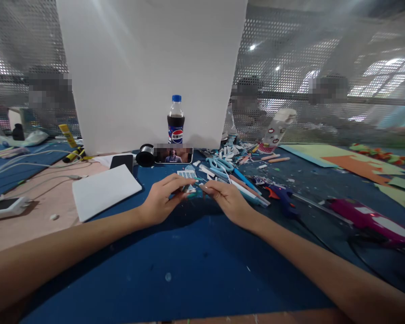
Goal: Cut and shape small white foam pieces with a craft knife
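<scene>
My left hand [164, 198] and my right hand [232, 203] meet over the blue mat, fingertips almost touching. A thin, small teal piece [198, 179] shows at the fingertips; its kind is too small to make out. The left thumb and fingers pinch it from one side. On the other side, my right hand is closed in a pinch, its fingertips partly hiding what they hold. Just behind the fingers lies a pale blue model piece with a grid of white squares [186, 174]. Light-blue-handled scissors [220, 164] rest beyond my right hand.
A cola bottle [176, 123] stands behind a propped phone [173, 155] and a wire spool [145, 155]. White sheets [106, 192] lie left. Foam strips and scraps [236, 150] clutter the right, with a blue glue gun [285, 200], a magenta glue gun [371, 220] and their cords.
</scene>
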The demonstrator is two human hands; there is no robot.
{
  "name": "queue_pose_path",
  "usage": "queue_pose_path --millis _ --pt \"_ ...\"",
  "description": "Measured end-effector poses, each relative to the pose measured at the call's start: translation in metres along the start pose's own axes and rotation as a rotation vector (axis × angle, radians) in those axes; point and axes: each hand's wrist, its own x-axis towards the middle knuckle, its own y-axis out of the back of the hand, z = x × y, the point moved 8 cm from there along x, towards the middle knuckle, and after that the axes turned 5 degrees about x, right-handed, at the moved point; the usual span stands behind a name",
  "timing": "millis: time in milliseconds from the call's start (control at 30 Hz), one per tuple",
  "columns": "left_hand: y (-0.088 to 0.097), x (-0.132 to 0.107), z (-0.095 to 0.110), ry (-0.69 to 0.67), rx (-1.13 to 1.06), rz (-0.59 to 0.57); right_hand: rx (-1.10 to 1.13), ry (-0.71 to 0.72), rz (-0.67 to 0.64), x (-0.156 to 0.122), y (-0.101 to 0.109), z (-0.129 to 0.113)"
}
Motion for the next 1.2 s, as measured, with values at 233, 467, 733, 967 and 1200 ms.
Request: queue_pose_path --millis 233,467,733,967,1200 --pt "0.000 -0.001 -0.001 -0.005 -0.046 0.018 0.023 -0.015 -0.030 0.001 -0.001 0.003" --pt "-0.001 -0.001 0.002 -0.047 -0.054 0.026 0.005 -0.032 -0.030 0.000 -0.004 0.000" --pt "0.000 -0.002 0.009 -0.101 -0.035 0.033 -0.035 0.006 -0.017 -0.002 -0.006 0.003" --pt "0.000 -0.002 0.014 -0.132 -0.034 0.039 -0.015 0.014 -0.011 -0.003 -0.007 -0.001" --pt "0.000 -0.003 0.014 -0.136 -0.025 0.050 -0.021 0.016 0.019 -0.004 -0.007 -0.003"
